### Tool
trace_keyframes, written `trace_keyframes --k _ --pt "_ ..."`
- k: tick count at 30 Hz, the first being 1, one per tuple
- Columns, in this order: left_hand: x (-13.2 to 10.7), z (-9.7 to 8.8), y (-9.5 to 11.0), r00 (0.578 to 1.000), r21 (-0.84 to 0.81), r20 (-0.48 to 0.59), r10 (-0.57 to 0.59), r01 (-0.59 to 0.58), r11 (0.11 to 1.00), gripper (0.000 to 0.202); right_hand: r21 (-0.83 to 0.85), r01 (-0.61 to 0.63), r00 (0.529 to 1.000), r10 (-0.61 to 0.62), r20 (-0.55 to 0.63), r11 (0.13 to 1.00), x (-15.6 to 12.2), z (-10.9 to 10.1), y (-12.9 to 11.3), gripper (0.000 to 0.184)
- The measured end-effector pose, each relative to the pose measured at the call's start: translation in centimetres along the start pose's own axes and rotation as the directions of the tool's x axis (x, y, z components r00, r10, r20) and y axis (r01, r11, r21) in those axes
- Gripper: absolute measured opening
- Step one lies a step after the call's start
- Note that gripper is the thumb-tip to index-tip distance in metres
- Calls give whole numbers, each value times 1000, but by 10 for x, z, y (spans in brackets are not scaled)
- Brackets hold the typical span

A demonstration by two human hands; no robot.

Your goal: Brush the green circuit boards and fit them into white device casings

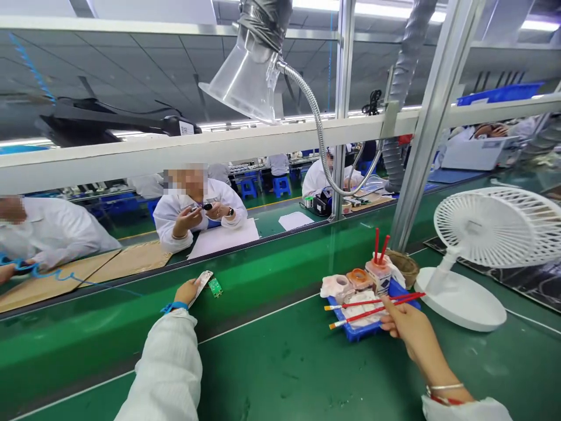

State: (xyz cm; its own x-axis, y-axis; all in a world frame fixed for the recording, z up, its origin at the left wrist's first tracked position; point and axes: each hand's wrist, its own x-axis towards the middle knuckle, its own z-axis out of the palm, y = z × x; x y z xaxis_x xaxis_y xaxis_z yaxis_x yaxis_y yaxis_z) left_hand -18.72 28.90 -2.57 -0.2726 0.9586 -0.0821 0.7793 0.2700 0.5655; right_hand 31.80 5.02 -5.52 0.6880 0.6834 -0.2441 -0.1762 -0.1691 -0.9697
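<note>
Where it spreads bare between the two forearms, the smooth dark-green tabletop [284, 374] gives open room up to a thin white line. Beyond: long bright-green belt [272, 254], far edge dark. Black angular fixture [87, 124], upper left; white label [186, 127], print too small to read. White plastic fan [486, 228], round base, right. Shallow blue plastic tray [362, 334], left of that base. Hands, two: right hand [407, 321], reaching leftward, pinching slim red-handled brushes [363, 315] above the tray, bristles pointing left; left hand [186, 292], arm outstretched over the belt, pinching a flat pale piece [202, 285]. Small green rectangular circuit board [215, 287], beside that piece; contact unclear.
</note>
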Motion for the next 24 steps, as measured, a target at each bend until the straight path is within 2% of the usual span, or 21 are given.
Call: trace_keyframes --k 4,7,10,13,14,16,19,20,22,24 --pt "7 0 -6 996 -38 70 -63 65 997 31 -80 40 999 -42 -26 996 3 -2 6 42" --pt "-3 -5 -12 992 -135 94 -84 96 986 29 -143 70 995 -79 -56 987 1 -5 4 42" --pt "-26 -12 -11 994 -304 90 -63 88 949 27 -256 181 976 -206 -71 950 -15 -6 -5 41" --pt "-64 -16 0 997 -512 81 6 37 858 19 -318 379 924 -376 71 869 -50 10 -19 39" --pt "-80 -15 5 996 -577 78 36 16 816 16 -288 470 882 -436 178 834 -65 20 -24 38" --pt "-118 -10 18 992 -683 78 96 -17 730 13 -173 600 759 -487 432 781 -95 44 -33 38" --pt "-187 5 38 982 -779 82 172 -45 625 27 -27 617 533 -393 749 786 -130 85 -44 33" --pt "-210 10 44 979 -798 77 189 -53 601 33 22 602 463 -371 805 798 -137 96 -46 30" --pt "-253 19 54 970 -828 73 233 -71 556 39 64 477 391 -277 878 876 -147 112 -47 33" --pt "-287 23 60 951 -852 65 304 -105 512 39 41 213 261 -97 960 976 -152 116 -44 41"
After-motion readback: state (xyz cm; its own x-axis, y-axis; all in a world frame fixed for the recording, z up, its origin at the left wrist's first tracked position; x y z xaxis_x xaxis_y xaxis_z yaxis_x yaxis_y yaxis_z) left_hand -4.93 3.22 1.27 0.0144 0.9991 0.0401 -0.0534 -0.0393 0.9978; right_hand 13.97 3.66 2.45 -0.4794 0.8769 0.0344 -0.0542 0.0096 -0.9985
